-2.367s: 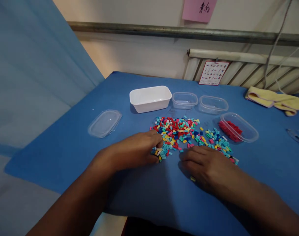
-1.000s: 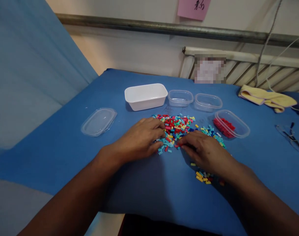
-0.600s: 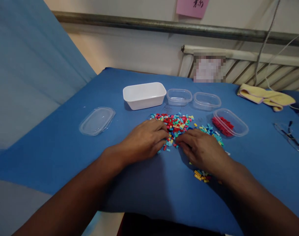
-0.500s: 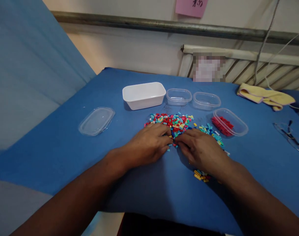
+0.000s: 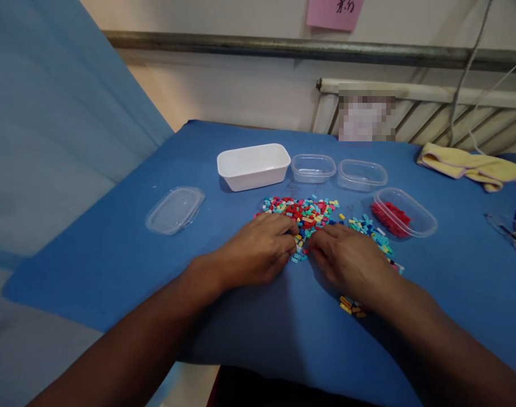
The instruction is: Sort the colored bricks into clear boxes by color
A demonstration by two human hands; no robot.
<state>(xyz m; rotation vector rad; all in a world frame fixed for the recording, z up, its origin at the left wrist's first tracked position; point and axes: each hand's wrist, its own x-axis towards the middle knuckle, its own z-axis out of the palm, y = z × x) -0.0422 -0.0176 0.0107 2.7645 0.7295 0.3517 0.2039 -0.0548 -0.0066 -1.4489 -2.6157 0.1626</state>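
Observation:
A pile of small coloured plastic bricks (image 5: 302,210) lies on the blue cloth (image 5: 113,249) in the middle of the table. My left hand (image 5: 258,249) rests palm down at the pile's near left edge, fingers curled into the bricks. My right hand (image 5: 351,260) lies palm down at the near right edge, its fingertips almost meeting the left hand's. Whether either hand pinches a brick is hidden. A few yellow bricks (image 5: 350,307) lie loose below my right wrist. A clear oval tub (image 5: 421,223) to the right holds red bricks (image 5: 390,216).
Behind the pile stand a white rectangular tub (image 5: 253,165) and two empty clear tubs (image 5: 312,167) (image 5: 361,174). A clear lid (image 5: 174,210) lies at the left. A yellow cloth (image 5: 473,165) and glasses (image 5: 508,227) lie at the right. A radiator runs behind.
Both hands have slid inward along the pile's near edge until their fingertips nearly meet. The pile has been pushed tighter, and a few yellow bricks lie behind my right hand.

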